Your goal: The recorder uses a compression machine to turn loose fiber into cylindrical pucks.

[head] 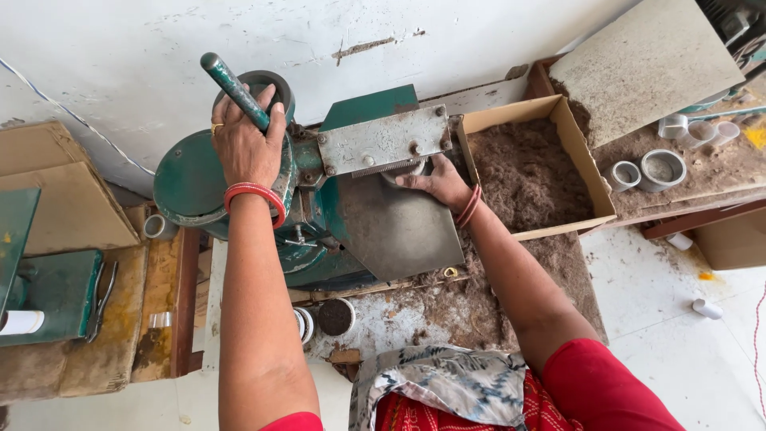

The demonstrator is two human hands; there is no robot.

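A green hand-cranked machine point(191, 179) stands against the white wall. My left hand point(243, 144) is closed around its green lever handle point(231, 86), which points up and left. My right hand point(435, 182) rests on the grey metal chute point(391, 227), fingers under the toothed edge of the bolted steel plate point(383, 142). Whether the fingers pinch anything there is hidden. Red bangles circle both wrists.
An open cardboard box point(586, 172) of brown fibrous powder sits right of the machine. More powder covers the board below. Grey rings and white plastic caps point(662, 168) lie at the right. A small round tin point(336, 316) lies near me, a green block point(56, 291) at left.
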